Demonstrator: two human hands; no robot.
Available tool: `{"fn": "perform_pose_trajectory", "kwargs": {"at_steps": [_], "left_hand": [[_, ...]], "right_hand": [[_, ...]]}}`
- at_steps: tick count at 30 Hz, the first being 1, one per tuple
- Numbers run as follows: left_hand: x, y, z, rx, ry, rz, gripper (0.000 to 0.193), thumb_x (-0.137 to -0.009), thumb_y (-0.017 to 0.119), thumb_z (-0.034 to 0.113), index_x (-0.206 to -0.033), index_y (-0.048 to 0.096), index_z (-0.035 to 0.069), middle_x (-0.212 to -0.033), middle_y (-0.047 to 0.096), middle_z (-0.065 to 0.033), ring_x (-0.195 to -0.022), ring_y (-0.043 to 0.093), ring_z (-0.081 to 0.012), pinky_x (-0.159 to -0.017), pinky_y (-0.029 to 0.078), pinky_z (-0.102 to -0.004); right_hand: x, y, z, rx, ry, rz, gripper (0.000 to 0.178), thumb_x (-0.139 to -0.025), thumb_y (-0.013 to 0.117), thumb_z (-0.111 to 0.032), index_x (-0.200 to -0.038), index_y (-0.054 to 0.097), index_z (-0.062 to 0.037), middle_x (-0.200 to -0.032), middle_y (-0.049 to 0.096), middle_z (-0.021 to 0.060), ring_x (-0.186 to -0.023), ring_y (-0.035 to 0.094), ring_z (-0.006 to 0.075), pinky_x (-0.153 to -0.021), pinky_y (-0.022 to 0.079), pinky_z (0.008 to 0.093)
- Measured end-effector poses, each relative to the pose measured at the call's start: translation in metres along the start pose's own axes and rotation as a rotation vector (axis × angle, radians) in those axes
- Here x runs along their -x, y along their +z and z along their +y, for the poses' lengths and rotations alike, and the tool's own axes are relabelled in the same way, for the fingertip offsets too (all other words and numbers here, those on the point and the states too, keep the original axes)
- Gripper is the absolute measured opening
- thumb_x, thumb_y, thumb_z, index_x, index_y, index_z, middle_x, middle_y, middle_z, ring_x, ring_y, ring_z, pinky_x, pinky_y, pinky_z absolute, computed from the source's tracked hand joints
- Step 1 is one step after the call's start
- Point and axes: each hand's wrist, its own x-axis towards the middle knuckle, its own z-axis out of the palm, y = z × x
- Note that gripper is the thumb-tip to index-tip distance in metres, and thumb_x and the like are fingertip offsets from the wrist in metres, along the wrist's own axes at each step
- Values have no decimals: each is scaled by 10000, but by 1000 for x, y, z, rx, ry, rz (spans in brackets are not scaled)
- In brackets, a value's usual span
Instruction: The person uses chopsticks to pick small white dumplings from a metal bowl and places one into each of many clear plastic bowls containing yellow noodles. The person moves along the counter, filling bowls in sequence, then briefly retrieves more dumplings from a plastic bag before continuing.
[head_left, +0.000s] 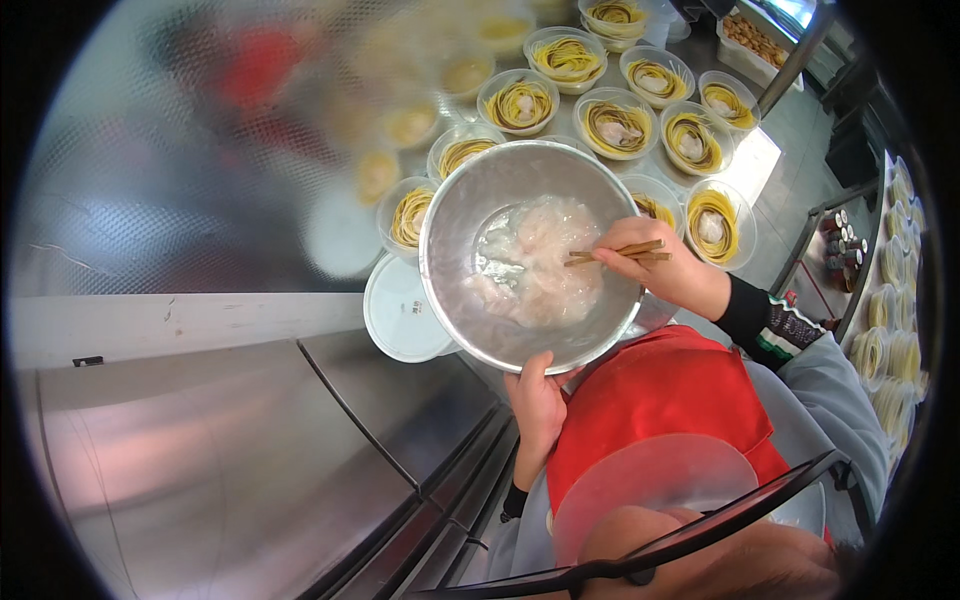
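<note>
A wide stainless steel bowl (pixel 452 225) is tilted up in front of my red apron. Pale, glossy, translucent raw pieces (pixel 550 250) lie in it with some clear liquid; I cannot tell their exact kind. My left hand (pixel 540 405) grips the bowl's near edge, thumb up at the rim and the other fingers beneath. In my right hand (pixel 675 270) is a pair of wooden chopsticks (pixel 642 249), held over the bowl's right side, their tips at the pale pieces. Round plastic tubs (pixel 520 103) of yellow noodles stand beyond the bowl, several topped with a pale piece.
A white round lid (pixel 402 310) lies just left of the bowl. Farther left stretches a textured steel worktop (pixel 230 220), with steel cabinet fronts (pixel 260 420) below its white edge. More noodle tubs (pixel 885 330) line a surface at the far right. Small jars (pixel 845 245) sit on a shelf.
</note>
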Motion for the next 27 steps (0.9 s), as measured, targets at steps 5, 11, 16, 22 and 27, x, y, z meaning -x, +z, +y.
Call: {"fn": "perform_pose_trajectory", "kwargs": {"at_steps": [5, 11, 16, 22, 27], "left_hand": [[9, 5, -7, -15, -13, -13, 471, -853, 513, 49, -1304, 461, -77, -1177, 612, -188, -930, 693, -301, -689, 625, -419], [21, 4, -9, 29, -25, -40, 398, -858, 526, 14, -1244, 498, -78, -1133, 624, -185, -870, 705, -288, -674, 645, -399], [22, 2, -8, 2, -9, -71, 406, -855, 524, 16, -1245, 484, -92, -1127, 623, -197, -864, 706, -282, -673, 645, -384], [21, 3, -6, -50, 37, -77, 381, -866, 510, 30, -1213, 513, -126, -1100, 634, -211, -892, 704, -315, -692, 644, -430], [17, 2, -5, -104, 6, -70, 383, -865, 504, 18, -1216, 504, -134, -1086, 629, -218, -871, 704, -315, -685, 644, -427]], "right_hand": [[1, 16, 1, -91, 61, 91, 138, -979, 613, -101, -970, 686, 16, -847, 685, 82, -782, 625, 181, -696, 491, 314], [-8, 34, -2, -624, 340, 380, 287, -1046, 534, -229, -1029, 679, 18, -843, 694, 56, -744, 618, 97, -692, 491, 242], [-8, 25, 5, -552, 326, 493, 297, -1039, 549, -268, -1021, 692, -9, -853, 691, 39, -760, 614, 83, -676, 476, 228], [4, 20, -10, -460, 270, 523, 291, -1044, 543, -239, -1036, 683, 17, -867, 671, 42, -781, 590, 87, -717, 487, 240], [4, 22, -18, -365, 318, 512, 287, -1046, 538, -228, -1015, 683, 17, -852, 656, 37, -770, 579, 93, -723, 483, 244]]}}
